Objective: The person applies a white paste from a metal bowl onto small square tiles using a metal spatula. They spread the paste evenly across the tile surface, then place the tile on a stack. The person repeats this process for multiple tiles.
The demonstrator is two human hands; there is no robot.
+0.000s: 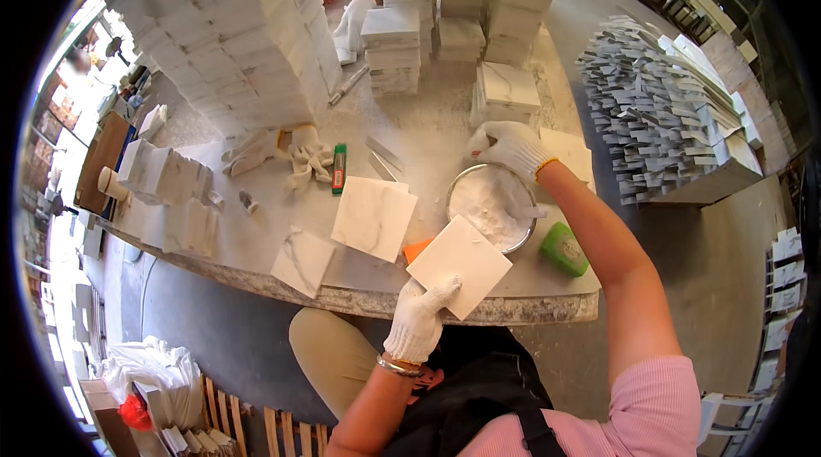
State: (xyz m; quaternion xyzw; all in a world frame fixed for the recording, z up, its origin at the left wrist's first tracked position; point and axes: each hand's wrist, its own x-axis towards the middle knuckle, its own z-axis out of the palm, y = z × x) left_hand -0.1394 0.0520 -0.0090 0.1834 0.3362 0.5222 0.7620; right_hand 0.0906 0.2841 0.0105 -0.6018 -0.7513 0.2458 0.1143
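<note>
Worktable bears tall tile stacks; loose tiles lie unstacked. Held tile, square without a long axis, sits above the near edge, one corner toward the person, overlapping the bowl in view. Left hand clamps it; right hand bends its fingers, grip unclear.

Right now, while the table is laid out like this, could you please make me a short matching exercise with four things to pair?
Column one:
1. left hand
2. metal bowl
3. green block
4. narrow red and green box

Column two:
A. to the right of the bowl
B. just right of some loose gloves
C. gripping a square tile
D. filled with white material

Pairs: 1-C, 2-D, 3-A, 4-B.
</note>
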